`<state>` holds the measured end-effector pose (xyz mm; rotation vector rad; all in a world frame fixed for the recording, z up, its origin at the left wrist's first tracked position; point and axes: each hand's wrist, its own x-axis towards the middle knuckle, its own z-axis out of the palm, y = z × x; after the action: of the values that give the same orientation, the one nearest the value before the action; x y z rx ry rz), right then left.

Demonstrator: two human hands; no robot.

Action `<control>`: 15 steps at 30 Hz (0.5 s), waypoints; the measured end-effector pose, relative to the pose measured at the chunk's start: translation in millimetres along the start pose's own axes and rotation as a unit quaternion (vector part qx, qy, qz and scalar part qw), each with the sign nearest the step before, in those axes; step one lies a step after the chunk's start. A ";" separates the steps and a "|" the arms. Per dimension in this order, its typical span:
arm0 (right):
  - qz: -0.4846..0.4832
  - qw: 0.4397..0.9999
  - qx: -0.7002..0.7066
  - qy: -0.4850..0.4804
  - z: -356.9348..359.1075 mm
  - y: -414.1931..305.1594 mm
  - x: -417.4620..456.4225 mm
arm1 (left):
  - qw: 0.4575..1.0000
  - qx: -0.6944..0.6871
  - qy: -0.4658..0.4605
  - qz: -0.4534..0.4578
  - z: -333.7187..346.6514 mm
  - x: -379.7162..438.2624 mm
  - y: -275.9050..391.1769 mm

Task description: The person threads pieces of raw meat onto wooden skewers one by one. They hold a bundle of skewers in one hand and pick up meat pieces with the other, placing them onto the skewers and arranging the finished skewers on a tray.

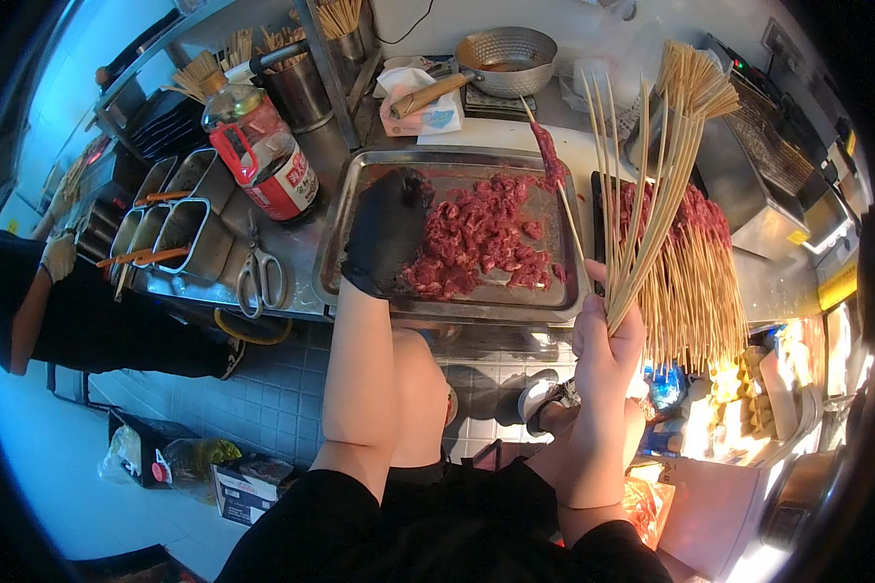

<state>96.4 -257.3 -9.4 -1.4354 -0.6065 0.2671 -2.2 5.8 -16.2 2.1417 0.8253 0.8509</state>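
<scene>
My left hand [386,233], in a black glove, is over the left part of a metal tray [452,315], at the edge of a pile of raw red meat pieces [474,240]. Its fingers are curled and dark, so whether they grip a piece is unclear. In my bare right hand [609,331] is a fanned bunch of bamboo skewers [645,240], points upward. The same hand also holds one separate skewer [572,222], tilted left over the tray's right edge, with meat threaded [547,153] near its tip. Many finished meat skewers [693,277] lie right of the tray, partly behind the bunch.
Scissors [260,280], a red-labelled plastic bottle [266,153] and metal containers [189,237] stand at left. Behind the tray are a tissue pack [423,102] and a hammered pan [507,62]. More skewers [693,80] stand upright at back right. Another person's gloved hand [60,256] is far left.
</scene>
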 end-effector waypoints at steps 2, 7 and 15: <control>-0.002 1.000 -0.005 -0.005 1.2 -0.3 -0.1 | 0.983 -0.182 0.023 -0.016 0.9 0.1 2.3; -0.006 1.000 -0.019 -0.016 1.3 1.3 -0.2 | 0.994 -0.111 -0.005 -0.020 -5.7 0.6 8.3; -0.003 1.000 -0.020 -0.012 2.5 1.8 -0.9 | 0.978 0.137 -0.131 0.089 8.1 -14.2 15.1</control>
<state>94.6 -255.4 -11.3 -1.4708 -0.6385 0.2687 0.1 -16.2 -13.7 2.5342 0.6524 0.5470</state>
